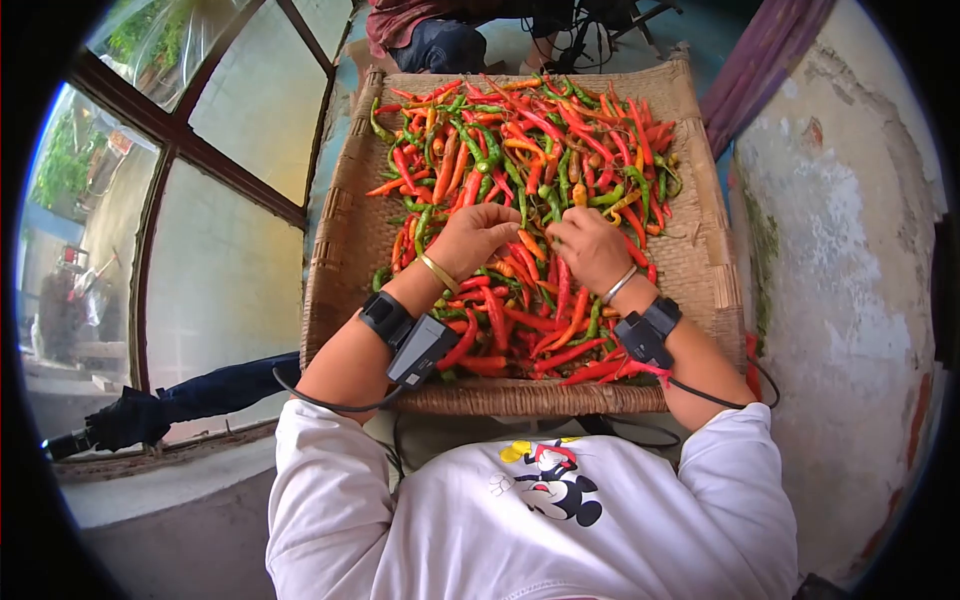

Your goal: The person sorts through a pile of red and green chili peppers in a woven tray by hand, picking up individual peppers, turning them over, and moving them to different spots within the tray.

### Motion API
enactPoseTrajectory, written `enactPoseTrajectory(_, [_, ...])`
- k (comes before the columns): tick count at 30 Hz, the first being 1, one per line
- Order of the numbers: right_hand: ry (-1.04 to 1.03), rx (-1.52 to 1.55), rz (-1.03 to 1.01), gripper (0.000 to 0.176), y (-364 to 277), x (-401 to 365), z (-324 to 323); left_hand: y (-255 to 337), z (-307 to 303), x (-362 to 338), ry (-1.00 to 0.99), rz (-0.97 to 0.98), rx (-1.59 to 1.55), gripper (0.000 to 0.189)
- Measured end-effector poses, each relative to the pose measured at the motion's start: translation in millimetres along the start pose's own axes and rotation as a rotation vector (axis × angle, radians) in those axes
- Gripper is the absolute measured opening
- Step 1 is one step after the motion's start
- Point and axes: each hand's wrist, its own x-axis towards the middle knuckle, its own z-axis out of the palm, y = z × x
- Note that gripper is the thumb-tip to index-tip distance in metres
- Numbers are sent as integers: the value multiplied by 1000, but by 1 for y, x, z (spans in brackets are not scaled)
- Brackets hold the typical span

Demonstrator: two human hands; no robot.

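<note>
A woven tray (pixel 345 250) rests on my lap, piled with several red, orange and green chili peppers (pixel 540 140). My left hand (pixel 475 238) lies palm down on the chilies at the tray's middle, fingers curled into the pile. Just to its right, my right hand (pixel 590 245) pinches an orange chili (pixel 580 195) between thumb and fingers. Both wrists carry a bangle and a black strapped device with a cable. What the left fingers hold is hidden.
A large window (pixel 200 200) with a dark frame stands at the left, with a folded dark umbrella (pixel 170 405) on its sill. A peeling plaster wall (pixel 850 250) is on the right. Another person (pixel 440 35) sits beyond the tray's far edge.
</note>
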Motion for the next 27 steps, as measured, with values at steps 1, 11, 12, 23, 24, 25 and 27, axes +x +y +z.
enactPoseTrajectory(1, [120, 128, 64, 11, -4, 5, -9, 0, -2, 2, -6, 19, 30, 24])
enactPoseTrajectory(11, [-1, 1694, 565, 15, -20, 10, -22, 12, 10, -12, 44, 645, 626, 32])
enactPoseTrajectory(12, [-12, 1717, 561, 15, -20, 10, -21, 14, 11, -14, 18, 601, 706, 25])
enactPoseTrajectory(23, [-258, 455, 252, 20, -32, 4, -17, 23, 6, -12, 56, 55, -151, 17])
enactPoseTrajectory(24, [-257, 452, 247, 20, -34, 2, -16, 18, 5, -11, 76, 4, -177, 18])
enactPoseTrajectory(25, [-250, 468, 214, 21, -34, 1, -16, 15, 5, -10, 84, -27, -204, 19])
enactPoseTrajectory(27, [-178, 480, 154, 22, -36, 1, -14, 10, 5, -9, 33, -80, -176, 23])
